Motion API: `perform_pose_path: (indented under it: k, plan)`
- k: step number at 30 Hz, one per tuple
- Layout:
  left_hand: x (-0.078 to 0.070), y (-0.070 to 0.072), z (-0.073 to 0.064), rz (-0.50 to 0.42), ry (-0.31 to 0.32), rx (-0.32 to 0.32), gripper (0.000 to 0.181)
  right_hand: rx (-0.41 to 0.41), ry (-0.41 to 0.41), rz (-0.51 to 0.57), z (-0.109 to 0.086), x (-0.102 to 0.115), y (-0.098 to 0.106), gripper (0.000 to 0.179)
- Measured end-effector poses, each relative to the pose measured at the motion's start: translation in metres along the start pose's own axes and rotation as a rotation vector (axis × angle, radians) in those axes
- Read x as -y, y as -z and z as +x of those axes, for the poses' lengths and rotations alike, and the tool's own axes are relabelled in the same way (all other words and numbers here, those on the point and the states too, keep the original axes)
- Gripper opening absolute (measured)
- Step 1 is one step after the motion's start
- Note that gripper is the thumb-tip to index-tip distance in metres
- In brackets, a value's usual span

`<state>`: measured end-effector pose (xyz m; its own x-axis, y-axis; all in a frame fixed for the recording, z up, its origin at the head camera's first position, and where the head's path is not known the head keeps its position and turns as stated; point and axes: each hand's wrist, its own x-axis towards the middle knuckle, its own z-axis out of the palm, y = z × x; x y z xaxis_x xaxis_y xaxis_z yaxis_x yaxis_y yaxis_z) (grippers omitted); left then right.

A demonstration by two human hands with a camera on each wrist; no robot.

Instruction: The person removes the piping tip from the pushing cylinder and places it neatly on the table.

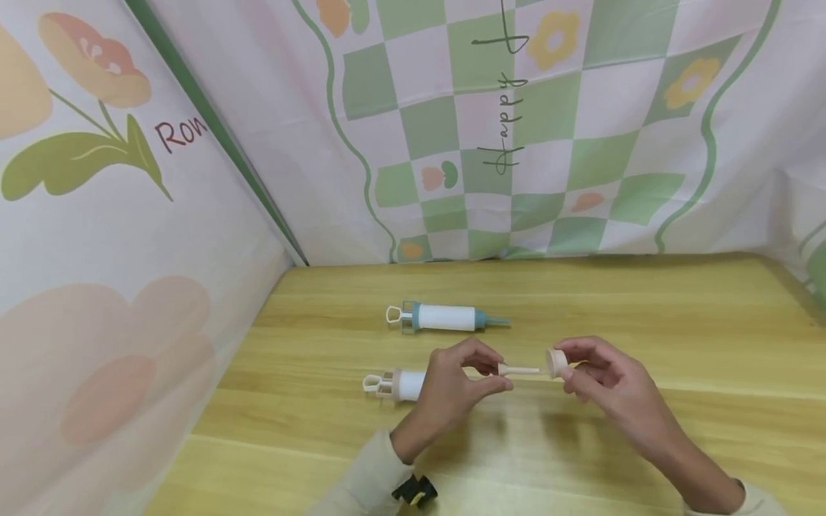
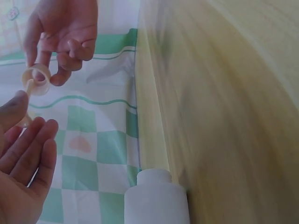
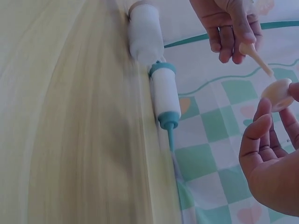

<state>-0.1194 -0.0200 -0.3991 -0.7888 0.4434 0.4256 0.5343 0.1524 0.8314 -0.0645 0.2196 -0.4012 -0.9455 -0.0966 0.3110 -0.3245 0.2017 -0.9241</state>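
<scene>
My left hand [image 1: 454, 380] pinches a slim beige nozzle [image 1: 521, 370] between thumb and fingertips, its thin tip toward the right. In my right hand [image 1: 616, 390] I hold a beige ring-shaped cap [image 1: 556, 362] by its rim, its opening facing the nozzle. In the head view a small gap shows between tip and cap; the left wrist view has the nozzle's tip overlapping the cap's ring [image 2: 36, 79]. Partly behind my left hand lies a white-barrelled syringe [image 1: 410, 385] with a beige collar and a looped handle. In the right wrist view its front end [image 3: 145, 35] has no nozzle.
Farther back on the wooden table [image 1: 310, 330] lies a second syringe [image 1: 447, 317], white with teal ends and a thin teal nozzle pointing right. A patterned cloth [image 1: 426, 129] hangs behind the table, and another cloth [image 1: 129, 236] covers the left side.
</scene>
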Motion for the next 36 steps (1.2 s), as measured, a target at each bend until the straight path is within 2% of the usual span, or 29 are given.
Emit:
perform_pose_path:
  k: [7, 11, 15, 24, 30, 33, 36]
  plan:
    - [0.001, -0.003, 0.003, 0.047, -0.041, 0.012, 0.023, -0.023, 0.001, -0.044, -0.004, -0.003, 0.014, 0.031]
    - [0.002, -0.006, 0.004, 0.061, -0.055, 0.016, 0.023, -0.032, -0.026, -0.110, -0.004, -0.002, 0.022, 0.032]
    - [0.004, -0.010, 0.005, 0.076, -0.047, 0.046, 0.024, -0.026, -0.059, -0.198, -0.006, 0.000, 0.029, 0.030]
    - [0.008, -0.015, 0.007, 0.230, -0.065, 0.068, 0.024, -0.010, -0.085, -0.388, -0.009, -0.003, 0.043, 0.031]
    - [0.009, -0.018, 0.011, 0.322, -0.087, 0.111, 0.024, 0.006, -0.093, -0.483, -0.008, -0.008, 0.048, 0.031]
    - [0.007, -0.021, 0.013, 0.368, -0.069, 0.141, 0.024, 0.010, -0.089, -0.511, -0.007, -0.010, 0.050, 0.031]
    - [0.007, -0.023, 0.015, 0.391, -0.015, 0.177, 0.024, 0.015, -0.086, -0.515, -0.007, -0.014, 0.051, 0.031]
